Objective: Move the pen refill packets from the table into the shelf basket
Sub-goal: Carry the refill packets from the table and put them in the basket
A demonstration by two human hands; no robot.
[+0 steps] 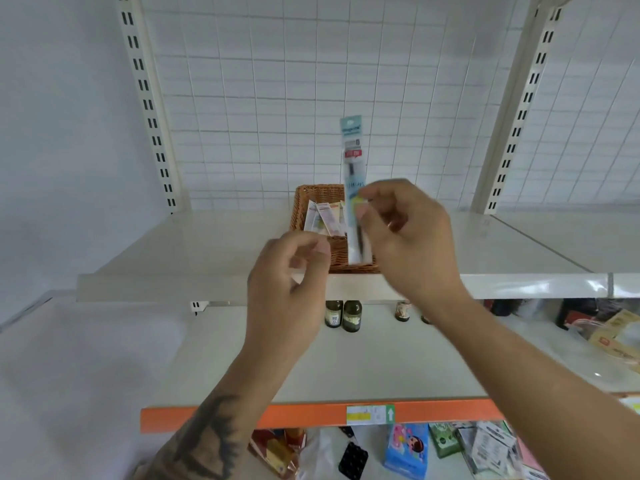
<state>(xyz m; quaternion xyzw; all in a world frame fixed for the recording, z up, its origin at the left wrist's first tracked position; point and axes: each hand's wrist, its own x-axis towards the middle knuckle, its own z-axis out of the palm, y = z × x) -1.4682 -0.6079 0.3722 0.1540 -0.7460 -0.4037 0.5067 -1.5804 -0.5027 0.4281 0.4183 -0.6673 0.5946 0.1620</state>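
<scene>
Head: right hand [405, 233] pinches upright packet [354, 174] over basket [311, 195].

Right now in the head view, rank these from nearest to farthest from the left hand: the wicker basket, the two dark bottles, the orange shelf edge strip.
Measured from the left hand:
1. Wicker basket, just right and behind, on the upper shelf.
2. Dark bottles, below right, on the middle shelf.
3. Orange shelf edge strip, lowest, along the middle shelf's front.

- Right hand [405, 233] pinches a pen refill packet [354, 174] upright over the wicker basket [313, 194].
- Left hand [287, 282] hovers beside it, fingers loosely curled, holding nothing.
- More packets [323, 220] lie in the basket.
</scene>
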